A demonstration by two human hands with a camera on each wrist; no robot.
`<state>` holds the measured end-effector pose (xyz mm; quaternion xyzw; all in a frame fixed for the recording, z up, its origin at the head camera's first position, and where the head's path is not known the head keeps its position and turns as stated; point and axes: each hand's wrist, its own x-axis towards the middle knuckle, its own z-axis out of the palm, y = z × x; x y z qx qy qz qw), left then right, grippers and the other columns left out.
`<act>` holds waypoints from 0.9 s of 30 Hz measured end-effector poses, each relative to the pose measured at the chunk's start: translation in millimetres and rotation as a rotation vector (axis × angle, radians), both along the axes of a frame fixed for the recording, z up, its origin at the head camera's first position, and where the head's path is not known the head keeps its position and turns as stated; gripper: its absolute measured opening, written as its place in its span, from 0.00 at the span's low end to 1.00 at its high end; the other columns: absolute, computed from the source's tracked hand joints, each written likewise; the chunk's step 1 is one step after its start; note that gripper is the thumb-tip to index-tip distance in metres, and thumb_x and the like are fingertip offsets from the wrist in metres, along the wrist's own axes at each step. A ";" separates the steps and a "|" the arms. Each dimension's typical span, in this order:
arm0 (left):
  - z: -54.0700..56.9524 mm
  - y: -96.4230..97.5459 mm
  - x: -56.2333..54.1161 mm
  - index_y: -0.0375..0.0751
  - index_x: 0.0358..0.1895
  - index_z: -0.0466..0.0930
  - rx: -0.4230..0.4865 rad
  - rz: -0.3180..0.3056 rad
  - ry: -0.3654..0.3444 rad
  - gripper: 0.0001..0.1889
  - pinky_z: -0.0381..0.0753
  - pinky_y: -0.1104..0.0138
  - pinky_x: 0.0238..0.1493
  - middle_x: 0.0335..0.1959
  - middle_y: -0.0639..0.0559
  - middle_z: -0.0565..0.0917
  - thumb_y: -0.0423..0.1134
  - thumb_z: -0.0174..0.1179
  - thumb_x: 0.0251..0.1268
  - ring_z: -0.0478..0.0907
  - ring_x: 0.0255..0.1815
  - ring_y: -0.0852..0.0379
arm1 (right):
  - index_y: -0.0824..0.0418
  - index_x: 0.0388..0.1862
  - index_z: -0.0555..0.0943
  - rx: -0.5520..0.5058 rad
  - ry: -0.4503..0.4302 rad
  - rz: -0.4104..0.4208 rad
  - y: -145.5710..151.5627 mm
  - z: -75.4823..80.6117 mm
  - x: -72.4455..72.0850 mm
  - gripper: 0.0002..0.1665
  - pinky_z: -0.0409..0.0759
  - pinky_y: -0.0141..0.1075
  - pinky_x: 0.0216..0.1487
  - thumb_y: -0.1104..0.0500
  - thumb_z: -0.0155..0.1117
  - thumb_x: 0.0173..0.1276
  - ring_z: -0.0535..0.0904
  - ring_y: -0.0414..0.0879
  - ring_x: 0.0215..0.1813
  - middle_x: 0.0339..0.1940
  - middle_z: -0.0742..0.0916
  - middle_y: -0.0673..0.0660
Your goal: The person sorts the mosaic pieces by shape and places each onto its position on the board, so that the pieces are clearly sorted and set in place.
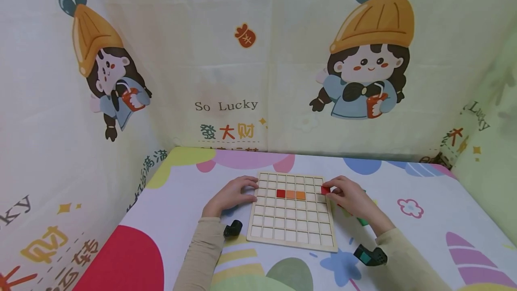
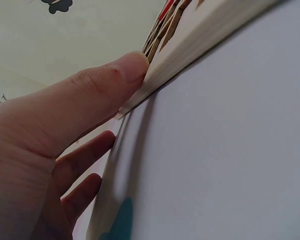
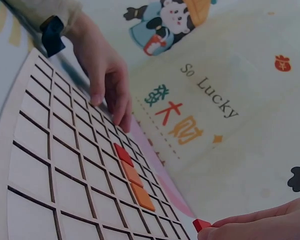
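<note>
A wooden grid board (image 1: 290, 223) lies on the table. In one of its upper rows sit a dark red tile (image 1: 280, 193), a light orange tile (image 1: 290, 194) and a deeper orange tile (image 1: 300, 195), side by side. My left hand (image 1: 231, 196) rests against the board's left edge, its thumb (image 2: 132, 67) touching the rim and the fingers spread along it. Between thumb and fingertips my right hand (image 1: 352, 196) pinches a red tile (image 3: 201, 225) at the board's right edge, level with that row.
Partly hidden behind the right hand, some green pieces (image 1: 363, 222) lie on the patterned tablecloth (image 1: 404, 187). Each wrist wears a small black device, one on the left (image 1: 233, 229) and one on the right (image 1: 370, 255). A printed curtain (image 1: 282, 66) hangs behind and beside the table.
</note>
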<state>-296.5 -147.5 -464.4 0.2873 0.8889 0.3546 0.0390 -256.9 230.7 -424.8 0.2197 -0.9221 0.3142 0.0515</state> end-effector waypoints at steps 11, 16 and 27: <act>1.0 1.6 0.3 0.40 0.53 0.83 -0.011 0.007 -0.001 0.19 0.64 0.54 0.70 0.65 0.50 0.75 0.43 0.69 0.60 0.66 0.70 0.49 | 0.64 0.48 0.84 0.033 -0.009 0.006 -10.9 -6.0 -4.8 0.14 0.82 0.37 0.39 0.63 0.70 0.63 0.79 0.44 0.38 0.41 0.82 0.55; 0.2 1.0 0.5 0.41 0.53 0.82 -0.005 0.010 -0.004 0.19 0.65 0.54 0.70 0.65 0.50 0.75 0.44 0.69 0.60 0.67 0.69 0.48 | 0.63 0.49 0.85 0.038 -0.047 0.000 -16.2 -7.3 -6.8 0.15 0.81 0.35 0.37 0.62 0.70 0.63 0.78 0.45 0.39 0.41 0.82 0.54; -0.6 1.6 0.0 0.43 0.54 0.82 -0.017 0.021 -0.016 0.19 0.64 0.55 0.71 0.65 0.51 0.74 0.44 0.69 0.60 0.66 0.70 0.50 | 0.61 0.46 0.86 0.041 -0.082 -0.015 -25.2 -14.1 -8.1 0.12 0.81 0.34 0.39 0.64 0.70 0.63 0.77 0.43 0.38 0.41 0.82 0.53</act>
